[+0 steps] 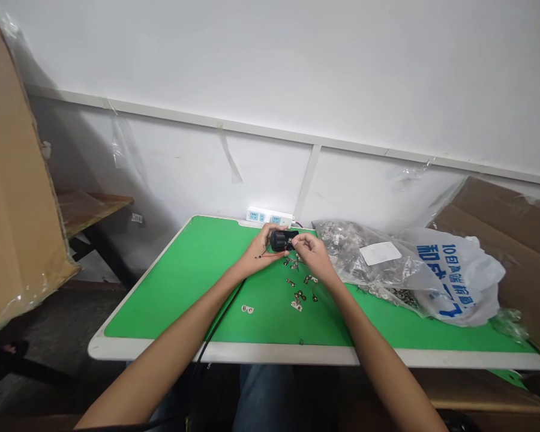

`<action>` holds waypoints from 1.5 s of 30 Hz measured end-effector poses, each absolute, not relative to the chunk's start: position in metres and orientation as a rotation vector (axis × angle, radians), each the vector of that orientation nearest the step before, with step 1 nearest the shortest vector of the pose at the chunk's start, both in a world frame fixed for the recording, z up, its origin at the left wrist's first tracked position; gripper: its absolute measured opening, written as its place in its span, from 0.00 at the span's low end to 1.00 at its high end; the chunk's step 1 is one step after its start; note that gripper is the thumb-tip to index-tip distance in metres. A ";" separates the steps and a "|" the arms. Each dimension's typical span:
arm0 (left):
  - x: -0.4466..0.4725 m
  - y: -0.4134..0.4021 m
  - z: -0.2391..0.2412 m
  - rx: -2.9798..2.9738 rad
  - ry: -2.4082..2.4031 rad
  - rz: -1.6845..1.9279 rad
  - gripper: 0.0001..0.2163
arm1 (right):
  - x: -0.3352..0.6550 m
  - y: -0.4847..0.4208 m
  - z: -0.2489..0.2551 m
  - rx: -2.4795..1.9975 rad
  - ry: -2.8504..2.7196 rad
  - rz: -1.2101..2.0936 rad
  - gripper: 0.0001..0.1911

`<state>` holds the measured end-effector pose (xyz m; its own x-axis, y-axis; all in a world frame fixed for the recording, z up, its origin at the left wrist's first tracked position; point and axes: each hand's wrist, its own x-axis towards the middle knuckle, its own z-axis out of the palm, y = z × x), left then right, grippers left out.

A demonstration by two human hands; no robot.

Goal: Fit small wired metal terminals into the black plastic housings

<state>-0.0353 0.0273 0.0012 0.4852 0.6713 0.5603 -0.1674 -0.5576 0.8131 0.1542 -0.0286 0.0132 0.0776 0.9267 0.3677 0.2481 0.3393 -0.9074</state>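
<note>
A black ribbed cylindrical part [279, 241] with thin wires is held above the green mat [184, 282]. My left hand [261, 249] wraps round it from the left, and a thin wire with a small dark end hangs by the fingers. On the right end of the part, the fingertips of my right hand [309, 249] are pinched on something small and metallic, too small to name. Below the hands, several small metal pieces [300, 296] lie scattered, some with short wires. One flat metal piece [247, 309] sits apart to the left. A black cable [222, 315] runs over the table's front edge.
A white power strip [270, 216] stands at the table's back edge by the wall. To the right lie a clear bag of small parts [346, 246] and a white plastic bag with blue print [463, 279]. Cardboard [499, 240] leans at the right; more cardboard [18, 180] stands left.
</note>
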 end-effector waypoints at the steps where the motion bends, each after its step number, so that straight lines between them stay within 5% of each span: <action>1: -0.036 0.029 -0.001 1.886 0.404 1.191 0.27 | 0.153 -0.029 0.014 -1.152 -1.418 0.735 0.19; 23: -0.038 0.029 -0.003 2.301 0.389 1.185 0.26 | 0.146 -0.032 0.014 -1.251 -1.360 0.717 0.18; 35: -0.041 0.033 -0.008 2.419 0.362 1.203 0.25 | 0.148 -0.032 0.017 -1.209 -1.323 0.899 0.23; 45: -0.036 0.021 0.014 2.345 0.543 1.153 0.26 | 0.164 -0.031 0.023 -1.079 -1.275 1.246 0.17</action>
<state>-0.0363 0.0208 0.0143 0.5690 0.5348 0.6246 0.1414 -0.8119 0.5664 0.1640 -0.0310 0.0234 -0.0910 0.9933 0.0712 -0.0487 0.0670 -0.9966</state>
